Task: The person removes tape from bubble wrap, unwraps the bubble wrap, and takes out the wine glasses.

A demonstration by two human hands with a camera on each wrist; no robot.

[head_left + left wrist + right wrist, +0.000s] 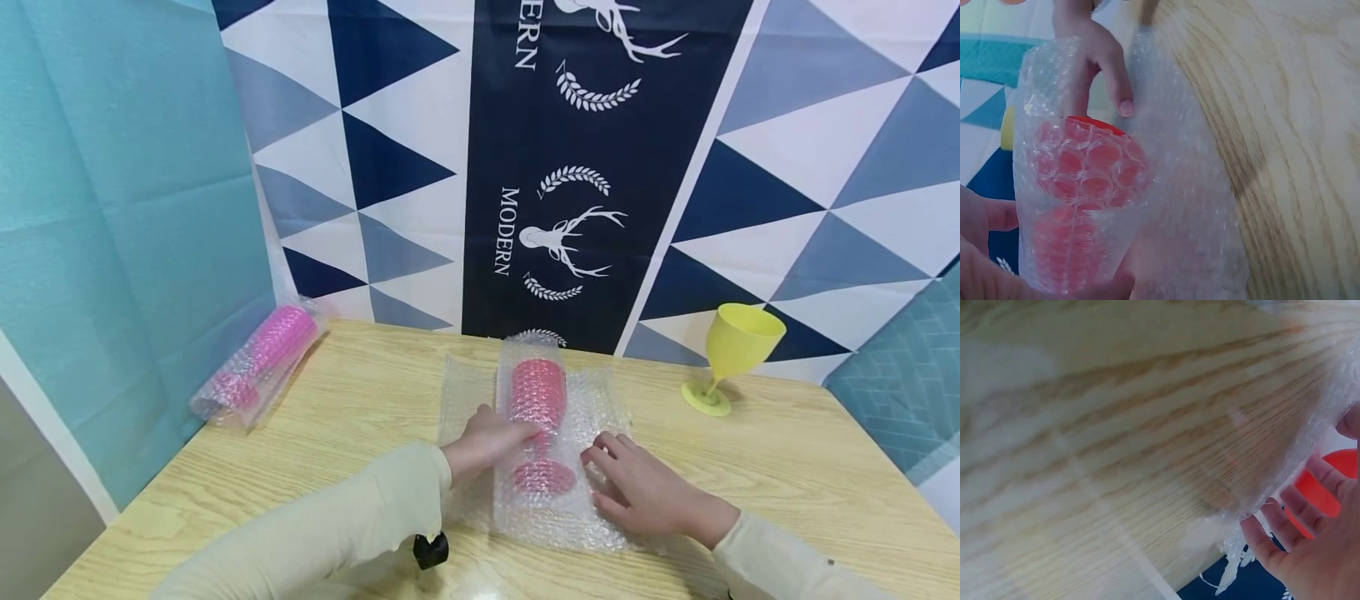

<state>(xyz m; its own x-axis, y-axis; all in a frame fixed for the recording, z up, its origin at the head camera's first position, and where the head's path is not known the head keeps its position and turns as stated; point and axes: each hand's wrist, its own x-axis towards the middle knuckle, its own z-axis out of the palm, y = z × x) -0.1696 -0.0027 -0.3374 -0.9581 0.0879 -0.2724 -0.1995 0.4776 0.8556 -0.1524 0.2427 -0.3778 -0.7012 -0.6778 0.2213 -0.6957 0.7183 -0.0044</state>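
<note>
A red goblet lies on the table under clear bubble wrap, its bowl toward the wall and its round foot toward me. Across its stem, my left hand grips the goblet through the wrap; the left wrist view shows thumb and fingers on either side of it. My right hand is at the right side of the sheet. In the right wrist view its spread, nearly straight fingers touch the edge of the wrap, which stands raised off the wood there.
A yellow goblet stands upright at the back right of the wooden table. At the back left lies a pink goblet in bubble wrap. A patterned cloth hangs behind the table, with a teal one at the left.
</note>
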